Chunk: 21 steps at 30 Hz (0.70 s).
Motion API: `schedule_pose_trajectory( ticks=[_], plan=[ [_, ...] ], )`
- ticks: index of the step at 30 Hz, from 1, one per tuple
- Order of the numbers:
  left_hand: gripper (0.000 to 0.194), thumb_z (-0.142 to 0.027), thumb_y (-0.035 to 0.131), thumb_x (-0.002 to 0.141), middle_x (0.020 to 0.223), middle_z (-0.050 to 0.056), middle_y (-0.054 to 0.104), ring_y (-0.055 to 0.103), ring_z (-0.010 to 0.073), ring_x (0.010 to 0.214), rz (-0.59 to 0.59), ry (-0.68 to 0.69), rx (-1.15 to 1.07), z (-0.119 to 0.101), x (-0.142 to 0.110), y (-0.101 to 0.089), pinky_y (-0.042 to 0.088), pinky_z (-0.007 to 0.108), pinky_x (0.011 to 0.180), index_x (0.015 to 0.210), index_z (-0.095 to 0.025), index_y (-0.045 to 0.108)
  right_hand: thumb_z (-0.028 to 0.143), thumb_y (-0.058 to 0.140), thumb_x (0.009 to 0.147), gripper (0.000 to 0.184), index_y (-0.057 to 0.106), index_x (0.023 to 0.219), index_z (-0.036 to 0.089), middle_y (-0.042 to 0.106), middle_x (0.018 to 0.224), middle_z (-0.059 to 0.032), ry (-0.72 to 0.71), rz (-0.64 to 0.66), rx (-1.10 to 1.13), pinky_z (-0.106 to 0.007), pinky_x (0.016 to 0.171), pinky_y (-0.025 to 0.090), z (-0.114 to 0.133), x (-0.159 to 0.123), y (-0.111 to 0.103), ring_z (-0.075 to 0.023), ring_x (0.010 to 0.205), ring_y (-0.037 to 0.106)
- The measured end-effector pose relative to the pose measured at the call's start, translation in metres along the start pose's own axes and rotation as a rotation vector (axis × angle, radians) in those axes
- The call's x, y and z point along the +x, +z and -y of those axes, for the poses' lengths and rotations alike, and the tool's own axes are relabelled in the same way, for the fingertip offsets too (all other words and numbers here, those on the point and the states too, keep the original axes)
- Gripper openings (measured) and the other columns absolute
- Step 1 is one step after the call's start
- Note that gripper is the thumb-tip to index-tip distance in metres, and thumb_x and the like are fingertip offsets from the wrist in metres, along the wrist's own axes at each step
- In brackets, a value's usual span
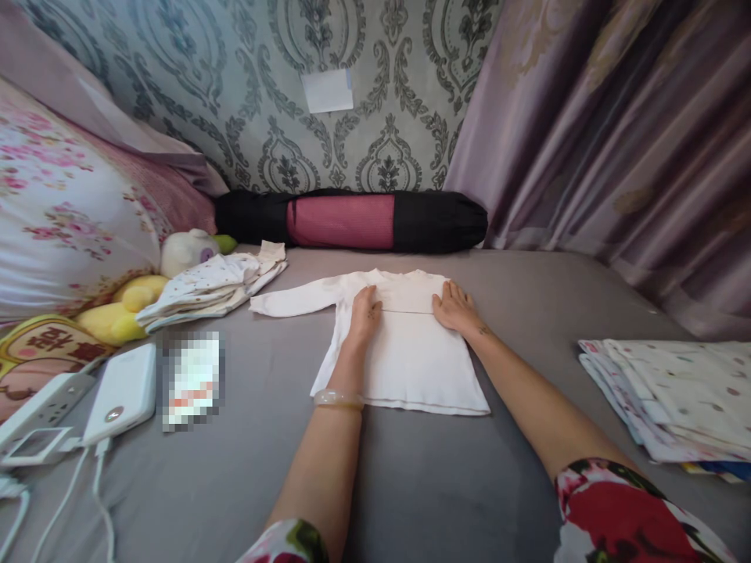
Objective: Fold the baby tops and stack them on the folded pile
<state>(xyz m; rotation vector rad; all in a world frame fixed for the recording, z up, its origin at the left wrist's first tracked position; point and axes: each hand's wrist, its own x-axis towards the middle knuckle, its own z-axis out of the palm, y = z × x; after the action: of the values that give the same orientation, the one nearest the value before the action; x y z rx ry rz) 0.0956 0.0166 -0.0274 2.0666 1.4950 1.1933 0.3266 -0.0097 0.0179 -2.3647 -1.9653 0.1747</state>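
A small white long-sleeved shirt lies flat on the grey bed sheet. One sleeve stretches out to the left; the other appears folded across the chest, its edge running as a line between my hands. My left hand rests on the upper left of the chest, fingers laid out along the cloth. On the upper right, by the shoulder, my right hand presses flat with its fingers extended. Neither hand grips the cloth. A pale bangle circles my left wrist.
Folded clothes lie at left beside plush toys and a floral pillow. A power strip and white power bank with cables sit front left. More folded cloths are stacked right. A long black-and-pink bag lines the wall.
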Motion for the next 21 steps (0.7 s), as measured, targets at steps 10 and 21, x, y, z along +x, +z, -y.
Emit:
schedule_pose_trajectory(
  ticks=[10,21],
  plan=[
    [0.049,-0.024,0.051,0.089,0.151,0.019,0.037,0.031,0.0308,0.142,0.014,-0.107,0.283,-0.029,-0.002,-0.011,0.032,0.05,0.113,0.136,-0.014,0.047,0.038,0.021,0.097,0.064,0.027,0.149,0.002,0.02,0.158,-0.0197,-0.004,-0.084,-0.041,-0.05,0.117,0.008,0.014,0.003,-0.006,-0.03,0.146,0.013],
    [0.047,-0.034,0.03,0.098,0.153,0.014,0.036,0.029,0.0312,0.143,0.319,-0.101,0.472,-0.049,-0.012,-0.017,0.023,0.052,0.115,0.139,-0.018,0.047,0.049,0.015,0.098,0.073,0.018,0.152,-0.001,0.012,0.16,-0.0169,-0.028,0.003,0.054,-0.044,0.118,0.008,0.033,0.008,0.004,-0.0272,0.147,0.007]
  ],
)
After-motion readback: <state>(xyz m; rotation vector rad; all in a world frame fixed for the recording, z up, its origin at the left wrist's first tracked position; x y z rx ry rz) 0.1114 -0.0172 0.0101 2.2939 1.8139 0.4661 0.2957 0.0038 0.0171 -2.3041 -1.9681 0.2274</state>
